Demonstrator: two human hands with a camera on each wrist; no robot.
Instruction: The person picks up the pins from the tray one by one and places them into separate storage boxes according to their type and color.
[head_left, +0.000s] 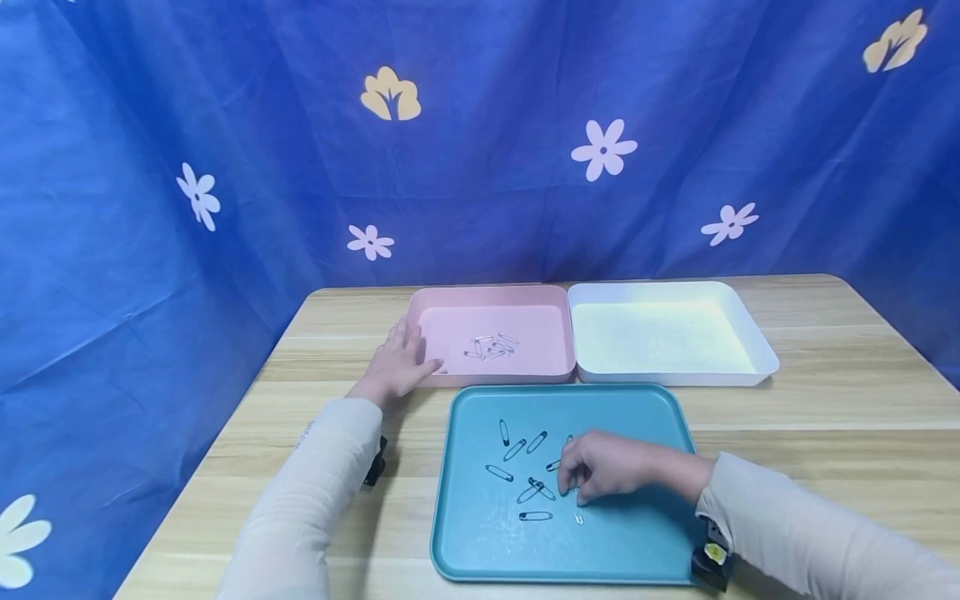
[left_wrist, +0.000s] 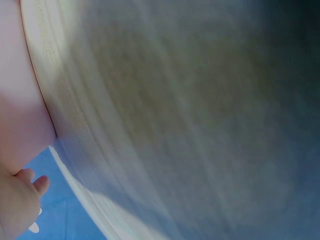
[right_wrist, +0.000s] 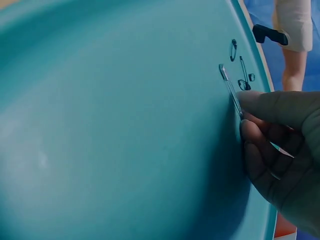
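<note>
My right hand (head_left: 606,463) is low over the teal tray (head_left: 630,550), thumb and fingertips pinching one end of a silver safety pin (right_wrist: 230,87). Several black safety pins (head_left: 536,516) lie scattered to its left on the tray, two of them crossed. My left hand (head_left: 397,360) rests at the left edge of the pink box (head_left: 536,377), fingers spread and holding nothing. Inside that box is a loose group of silver safety pins (head_left: 495,347). In the left wrist view, part of the left hand (left_wrist: 17,207) shows beside the pink wall.
A white box (head_left: 675,379) stands right of the pink one, their sides meeting, both behind the teal tray. Everything sits on a wood-grain table (head_left: 840,400). A blue patterned curtain (head_left: 480,167) hangs behind and to the left.
</note>
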